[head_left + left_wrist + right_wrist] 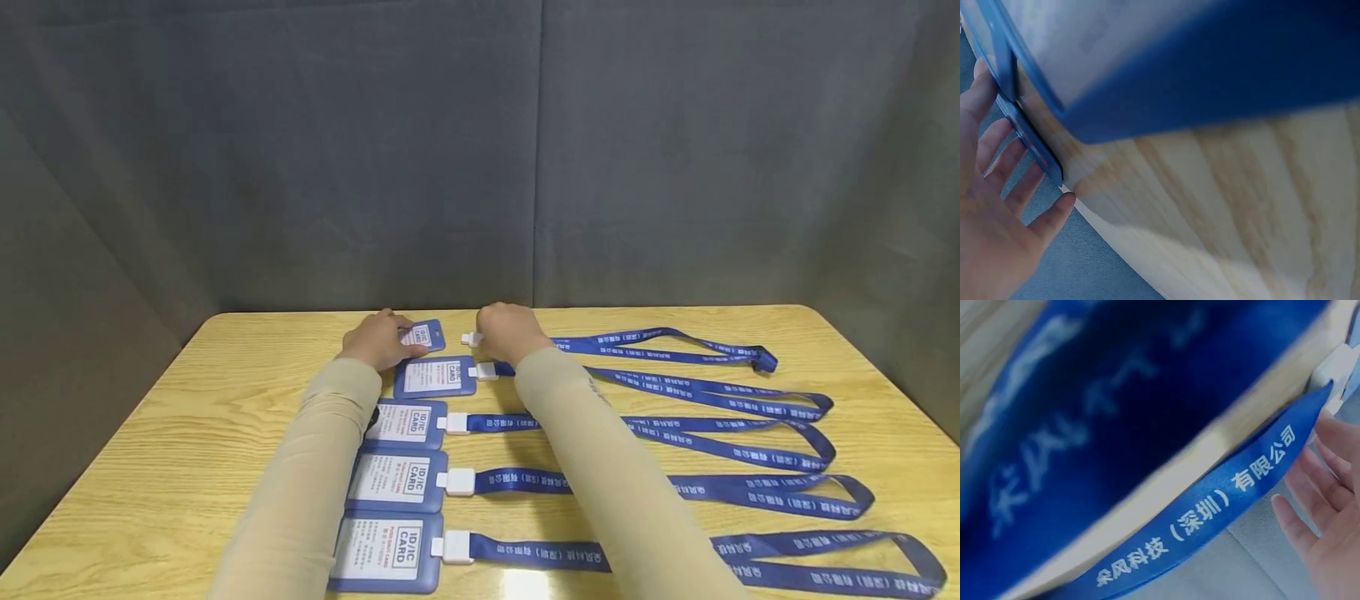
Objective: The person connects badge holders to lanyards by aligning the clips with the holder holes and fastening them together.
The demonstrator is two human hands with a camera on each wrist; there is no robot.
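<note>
At the far side of the table, my left hand [375, 340] grips a blue badge holder [429, 333] by its edges, thumb on the near side and fingers on the far side. The holder has a white ID/IC card in it and a small slot at its right end. Just right of it, my right hand [512, 331] pinches the white clip [470, 339] of a blue lanyard [637, 345]. A small gap shows between clip and holder. In the right wrist view, the printed strap [1210, 500] runs from the clip [1336, 370] beside my fingers.
Nearer me, several badge holders [435, 376] lie in a column, each joined by a white clip [460, 481] to a blue lanyard [795, 497] stretched rightward. My forearms pass over them. The wooden table [187, 450] ends at a dark grey curtain [375, 167].
</note>
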